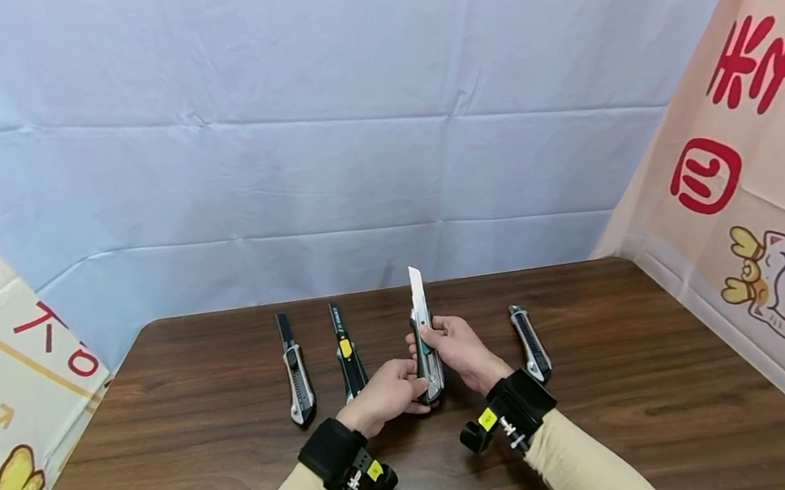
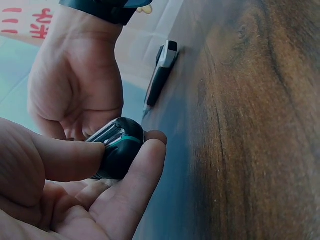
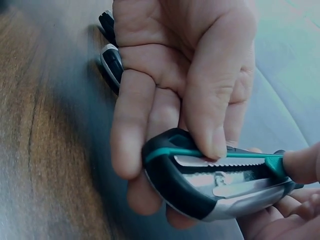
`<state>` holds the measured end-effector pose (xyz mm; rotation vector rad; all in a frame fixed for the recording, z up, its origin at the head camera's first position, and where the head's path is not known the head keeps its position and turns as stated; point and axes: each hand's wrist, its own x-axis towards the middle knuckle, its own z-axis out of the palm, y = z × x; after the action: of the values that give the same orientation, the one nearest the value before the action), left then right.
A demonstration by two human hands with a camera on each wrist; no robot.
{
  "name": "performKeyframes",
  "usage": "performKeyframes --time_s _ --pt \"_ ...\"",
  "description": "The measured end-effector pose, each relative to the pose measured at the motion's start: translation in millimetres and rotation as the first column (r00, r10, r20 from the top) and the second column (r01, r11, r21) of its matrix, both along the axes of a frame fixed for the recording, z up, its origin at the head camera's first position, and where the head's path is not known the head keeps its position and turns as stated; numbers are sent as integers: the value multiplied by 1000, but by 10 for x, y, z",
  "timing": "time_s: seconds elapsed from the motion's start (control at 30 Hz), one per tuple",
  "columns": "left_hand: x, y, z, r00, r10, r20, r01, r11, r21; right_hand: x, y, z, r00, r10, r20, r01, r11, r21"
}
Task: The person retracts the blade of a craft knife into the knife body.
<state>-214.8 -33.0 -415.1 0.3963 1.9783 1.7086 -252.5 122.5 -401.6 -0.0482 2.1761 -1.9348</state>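
A silver, black and green utility knife (image 1: 426, 355) is held upright between both hands, its bright blade (image 1: 416, 287) pointing away from the body. The left hand (image 1: 387, 394) pinches the black butt end between thumb and fingers, as the left wrist view also shows. Farther up the handle, the right hand (image 1: 463, 353) grips the knife from the other side. Its thumb presses on the green slider (image 3: 274, 167) in the right wrist view. The blade is hidden in both wrist views.
Left of the hands lie a silver-and-black utility knife (image 1: 300, 383) and a black one with a yellow slider (image 1: 347, 353), partly behind the left hand. Another utility knife (image 1: 531, 344) lies by the right wrist. A pale cloth (image 1: 324, 163) hangs behind the wooden table (image 1: 170, 468).
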Motion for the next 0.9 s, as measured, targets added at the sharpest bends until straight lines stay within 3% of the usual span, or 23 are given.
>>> performKeyframes --time_s 0.37,0.9 --pt "8 -17 -6 1000 -3 -3 3 1000 10 9 20 21 999 31 7 -31 1000 2" --pt "57 -27 14 999 14 -35 -12 999 44 27 37 54 999 49 -11 -50 994 -92"
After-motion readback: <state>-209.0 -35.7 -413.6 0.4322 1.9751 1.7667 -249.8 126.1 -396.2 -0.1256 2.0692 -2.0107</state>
